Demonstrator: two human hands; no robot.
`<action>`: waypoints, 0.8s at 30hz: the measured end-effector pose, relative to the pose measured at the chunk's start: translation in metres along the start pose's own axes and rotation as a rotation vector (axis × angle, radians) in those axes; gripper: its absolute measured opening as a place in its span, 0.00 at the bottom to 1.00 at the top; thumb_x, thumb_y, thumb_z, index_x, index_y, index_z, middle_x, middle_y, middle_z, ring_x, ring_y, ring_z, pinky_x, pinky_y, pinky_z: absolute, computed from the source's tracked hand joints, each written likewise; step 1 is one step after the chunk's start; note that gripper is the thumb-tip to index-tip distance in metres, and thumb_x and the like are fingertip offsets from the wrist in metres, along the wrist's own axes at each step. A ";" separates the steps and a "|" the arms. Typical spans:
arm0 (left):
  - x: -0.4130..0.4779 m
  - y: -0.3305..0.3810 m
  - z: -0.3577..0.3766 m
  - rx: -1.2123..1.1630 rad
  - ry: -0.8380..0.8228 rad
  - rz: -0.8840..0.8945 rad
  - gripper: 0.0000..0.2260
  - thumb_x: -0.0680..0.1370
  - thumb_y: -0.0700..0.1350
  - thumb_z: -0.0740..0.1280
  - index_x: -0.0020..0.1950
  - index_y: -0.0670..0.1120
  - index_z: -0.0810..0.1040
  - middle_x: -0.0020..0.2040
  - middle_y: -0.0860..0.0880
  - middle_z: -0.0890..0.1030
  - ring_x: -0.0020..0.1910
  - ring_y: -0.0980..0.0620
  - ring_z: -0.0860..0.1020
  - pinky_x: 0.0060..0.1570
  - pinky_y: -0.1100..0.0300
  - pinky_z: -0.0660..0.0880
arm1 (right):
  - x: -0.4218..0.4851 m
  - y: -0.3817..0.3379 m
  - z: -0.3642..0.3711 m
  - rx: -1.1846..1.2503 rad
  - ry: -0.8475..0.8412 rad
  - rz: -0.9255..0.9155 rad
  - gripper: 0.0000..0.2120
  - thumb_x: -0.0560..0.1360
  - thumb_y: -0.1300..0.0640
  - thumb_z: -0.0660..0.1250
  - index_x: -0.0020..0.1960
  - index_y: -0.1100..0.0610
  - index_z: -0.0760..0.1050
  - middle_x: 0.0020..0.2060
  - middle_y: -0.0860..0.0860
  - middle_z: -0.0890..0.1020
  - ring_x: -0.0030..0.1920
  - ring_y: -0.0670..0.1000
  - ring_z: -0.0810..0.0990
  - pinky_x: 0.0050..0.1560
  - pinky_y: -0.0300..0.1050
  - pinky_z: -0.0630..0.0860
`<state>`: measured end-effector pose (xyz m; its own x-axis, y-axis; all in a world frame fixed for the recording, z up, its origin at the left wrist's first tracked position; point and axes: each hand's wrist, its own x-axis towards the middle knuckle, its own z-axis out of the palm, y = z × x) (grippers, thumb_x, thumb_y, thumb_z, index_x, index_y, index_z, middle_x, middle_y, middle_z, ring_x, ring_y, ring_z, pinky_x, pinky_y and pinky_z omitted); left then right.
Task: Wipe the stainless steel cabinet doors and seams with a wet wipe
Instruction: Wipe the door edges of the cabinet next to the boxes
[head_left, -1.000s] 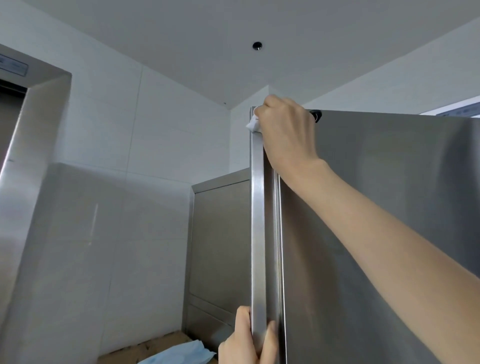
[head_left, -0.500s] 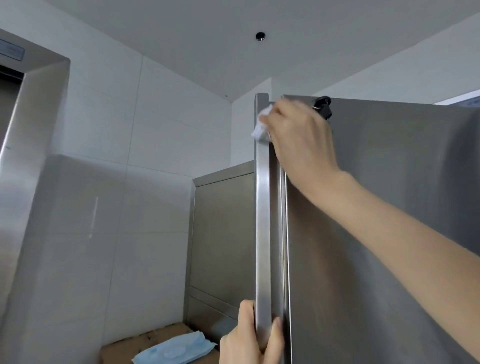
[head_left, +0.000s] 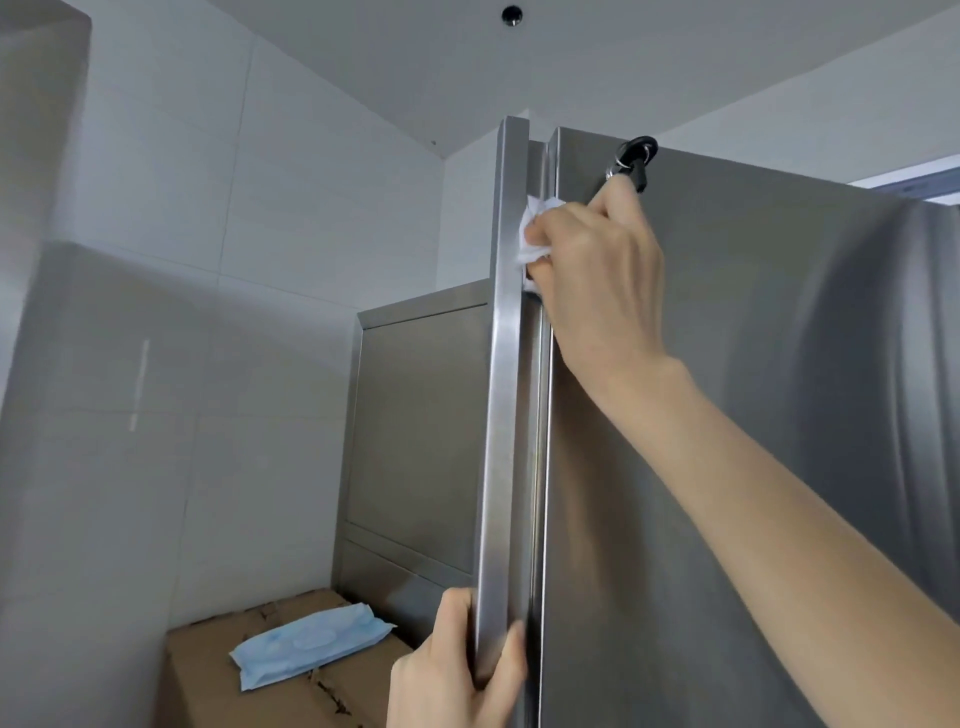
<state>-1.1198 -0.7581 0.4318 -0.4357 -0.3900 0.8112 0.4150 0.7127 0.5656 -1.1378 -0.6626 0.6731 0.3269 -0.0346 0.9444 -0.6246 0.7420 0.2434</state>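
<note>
My right hand (head_left: 597, 280) is closed around a crumpled white wet wipe (head_left: 535, 239), pressing it into the vertical seam (head_left: 543, 415) between the open door's edge (head_left: 501, 389) and the stainless steel cabinet door (head_left: 753, 415) to its right, a little below the top corner. My fingers bunch the wipe so only part of it shows at the left of my knuckles, touching the inner side of that edge. Just above my hand, a black key with a ring (head_left: 634, 158) sits in the lock near the top of the door. My left hand (head_left: 457, 670) grips the same door edge low down, thumb on the left face and fingertips wrapped round the right. Behind the edge stands a lower steel cabinet (head_left: 415, 415) against the tiled wall. Down at the left, a blue pack of wipes (head_left: 311, 642) lies flat on a cardboard box (head_left: 208, 691).
</note>
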 end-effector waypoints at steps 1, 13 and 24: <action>-0.001 0.000 -0.001 -0.002 -0.003 0.009 0.15 0.64 0.61 0.64 0.46 0.72 0.63 0.31 0.69 0.75 0.33 0.67 0.76 0.34 0.77 0.68 | -0.003 -0.002 0.000 -0.014 0.025 0.011 0.06 0.67 0.72 0.69 0.32 0.66 0.76 0.26 0.57 0.75 0.34 0.57 0.75 0.31 0.41 0.63; 0.001 -0.005 0.001 0.014 0.008 0.086 0.14 0.66 0.57 0.66 0.48 0.65 0.65 0.35 0.72 0.75 0.36 0.65 0.76 0.33 0.78 0.68 | 0.012 0.008 0.011 -0.094 -0.204 0.023 0.07 0.76 0.60 0.62 0.45 0.58 0.79 0.40 0.48 0.72 0.44 0.48 0.63 0.40 0.37 0.55; 0.001 -0.004 0.001 0.028 -0.004 0.016 0.12 0.68 0.55 0.69 0.46 0.62 0.68 0.36 0.73 0.75 0.36 0.67 0.77 0.35 0.77 0.69 | 0.013 0.009 0.011 -0.187 -0.248 0.067 0.10 0.77 0.57 0.58 0.54 0.52 0.77 0.37 0.46 0.74 0.45 0.49 0.58 0.45 0.40 0.54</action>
<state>-1.1230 -0.7609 0.4303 -0.4324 -0.3763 0.8194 0.3998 0.7346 0.5482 -1.1471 -0.6639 0.6898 0.0922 -0.1262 0.9877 -0.4906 0.8574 0.1553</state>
